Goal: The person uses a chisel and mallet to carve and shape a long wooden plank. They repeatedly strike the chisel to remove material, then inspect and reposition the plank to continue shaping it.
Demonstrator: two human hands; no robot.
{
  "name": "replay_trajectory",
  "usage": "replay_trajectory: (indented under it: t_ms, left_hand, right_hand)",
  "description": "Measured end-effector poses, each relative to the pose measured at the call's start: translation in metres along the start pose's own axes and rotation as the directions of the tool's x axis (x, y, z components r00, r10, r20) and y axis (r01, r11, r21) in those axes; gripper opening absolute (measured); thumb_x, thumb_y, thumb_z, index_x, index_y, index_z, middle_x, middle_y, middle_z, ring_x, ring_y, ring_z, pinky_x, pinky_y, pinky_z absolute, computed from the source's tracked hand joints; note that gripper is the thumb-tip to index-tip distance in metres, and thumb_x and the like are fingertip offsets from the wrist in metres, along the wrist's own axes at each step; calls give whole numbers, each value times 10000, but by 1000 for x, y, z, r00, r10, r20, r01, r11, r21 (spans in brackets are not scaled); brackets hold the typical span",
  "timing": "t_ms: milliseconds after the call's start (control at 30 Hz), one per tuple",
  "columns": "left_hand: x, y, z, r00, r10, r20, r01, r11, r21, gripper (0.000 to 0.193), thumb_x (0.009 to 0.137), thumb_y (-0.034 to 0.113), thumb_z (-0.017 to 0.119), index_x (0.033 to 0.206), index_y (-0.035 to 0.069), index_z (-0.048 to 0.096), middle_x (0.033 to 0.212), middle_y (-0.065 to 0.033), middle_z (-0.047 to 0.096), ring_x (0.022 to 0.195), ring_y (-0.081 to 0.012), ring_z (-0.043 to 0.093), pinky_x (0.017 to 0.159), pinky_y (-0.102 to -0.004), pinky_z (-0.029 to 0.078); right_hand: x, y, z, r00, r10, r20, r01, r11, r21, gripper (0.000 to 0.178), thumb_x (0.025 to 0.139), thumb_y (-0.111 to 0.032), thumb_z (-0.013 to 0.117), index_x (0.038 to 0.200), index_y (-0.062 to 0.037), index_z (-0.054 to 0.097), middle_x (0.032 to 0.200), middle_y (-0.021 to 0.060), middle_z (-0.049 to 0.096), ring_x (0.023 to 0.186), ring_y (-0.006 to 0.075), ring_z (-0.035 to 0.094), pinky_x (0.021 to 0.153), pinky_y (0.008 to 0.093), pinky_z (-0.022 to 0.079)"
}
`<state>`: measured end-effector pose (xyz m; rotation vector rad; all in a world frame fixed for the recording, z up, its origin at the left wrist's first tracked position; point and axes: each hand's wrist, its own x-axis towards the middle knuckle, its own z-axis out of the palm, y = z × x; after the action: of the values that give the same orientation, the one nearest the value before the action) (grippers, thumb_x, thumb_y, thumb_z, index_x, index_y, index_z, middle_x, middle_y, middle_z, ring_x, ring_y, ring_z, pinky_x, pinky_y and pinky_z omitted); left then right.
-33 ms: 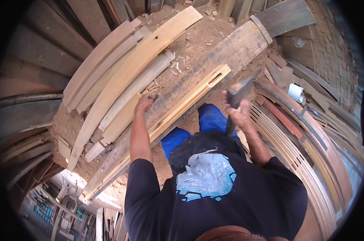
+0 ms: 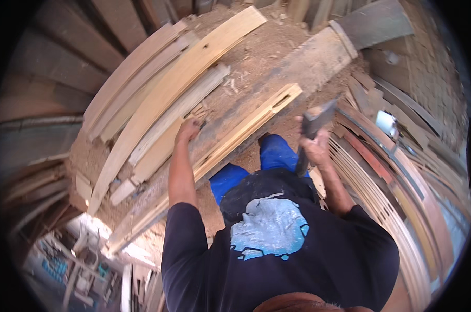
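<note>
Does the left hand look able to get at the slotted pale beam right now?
Probably yes: only the dark plank shows between the left hand and the beam, though it may hold a dark object.

This place is a workshop for wood. Sawdust (image 2: 277,36) and little chips (image 2: 239,82) lie near twelve o'clock. Big boards (image 2: 53,62) are at ten o'clock, and long strips (image 2: 378,208) lie at four. A wooden bar (image 2: 248,127) in the middle has a hole cut in it.
</note>
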<state>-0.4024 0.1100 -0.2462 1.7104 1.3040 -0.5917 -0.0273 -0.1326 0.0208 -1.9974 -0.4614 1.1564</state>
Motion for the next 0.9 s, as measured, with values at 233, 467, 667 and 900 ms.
replay_trajectory:
  t_ms: [233, 467, 667, 900]
  left_hand:
    - [-5, 19, -12, 990, -16, -140, 23, 998, 50, 286, 820, 113, 644, 1092, 81, 727, 1076, -204, 733, 1013, -367, 709, 876, -426, 549]
    - [51, 9, -2, 989, 151, 9, -150, 971, 184, 158, 807, 136, 680, 885, 10, 738, 901, -244, 715, 840, -343, 714, 758, -446, 549]
    - [56, 59, -5, 984, 119, 131, -161, 908, 387, 230, 804, 117, 661, 997, 4, 716, 985, -249, 731, 976, -379, 716, 817, -480, 550]
    - [76, 47, -4, 963, -9, 271, -84, 940, 331, 424, 650, 218, 796, 1017, 10, 751, 1095, -243, 722, 1050, -371, 706, 877, -438, 564]
  right_hand:
    - [19, 55, -45, 997, 5, -81, 11, 981, 191, 471, 762, -22, 616, 1230, 18, 651, 1171, 113, 695, 903, 156, 661, 802, 320, 539]
    - [25, 86, -42, 990, 81, -113, -62, 984, 164, 377, 757, -51, 624, 1124, -6, 701, 926, 32, 679, 832, 121, 631, 761, 288, 514]
    - [4, 77, -28, 981, 77, -180, -44, 982, 182, 347, 728, -87, 682, 1058, 9, 728, 877, 15, 669, 788, 115, 616, 715, 293, 497]
    - [-7, 62, -11, 963, 81, -257, -36, 984, 175, 389, 735, -81, 680, 1104, 42, 683, 1013, 83, 734, 840, 127, 651, 741, 303, 529]
